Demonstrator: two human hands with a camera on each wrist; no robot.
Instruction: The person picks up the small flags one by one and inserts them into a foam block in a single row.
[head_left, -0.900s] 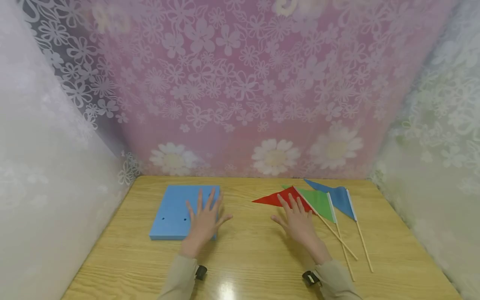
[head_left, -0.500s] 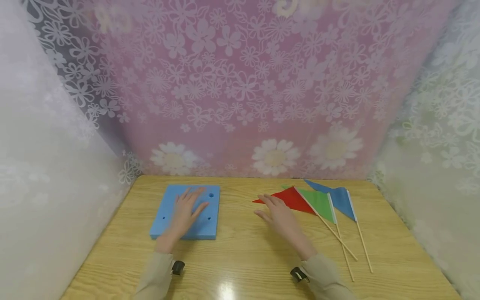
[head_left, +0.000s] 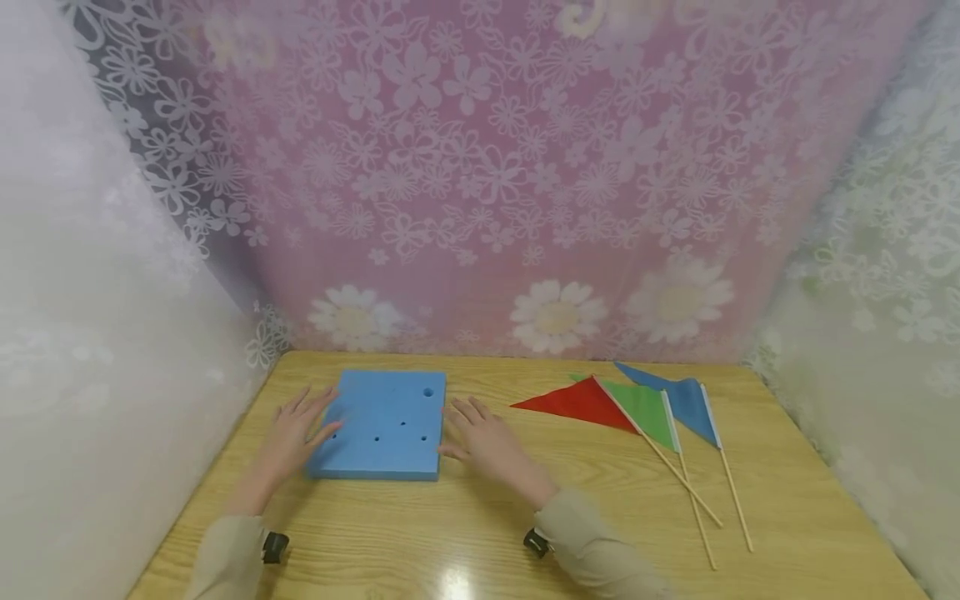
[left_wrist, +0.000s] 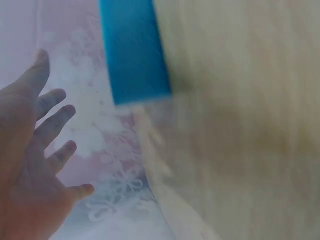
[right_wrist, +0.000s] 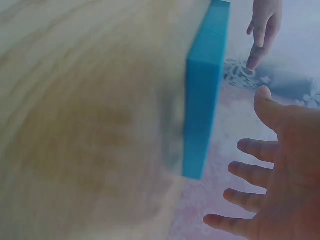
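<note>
A flat blue foam block [head_left: 382,417] with several small holes and one larger hole lies on the left part of the table. My left hand [head_left: 291,437] is at the block's left edge, fingers spread and overlapping that edge in the head view. Along the right edge, my right hand [head_left: 487,442] hovers with relaxed, spread fingers. Both wrist views show the fingers extended, nothing between them, with the block's side [left_wrist: 135,55] and its edge [right_wrist: 202,100] close by.
Three pennant flags on thin wooden sticks lie at the right: a red flag [head_left: 581,404], a green flag [head_left: 647,410] and a blue flag [head_left: 692,404]. The red flag's stick crosses the green one's. Floral cloth [head_left: 480,208] walls the wooden table [head_left: 480,533] on three sides.
Both hands have moved left. The left hand has passed from over the block to its left edge; the right hand has come from beside the red flag to the block's right edge.
</note>
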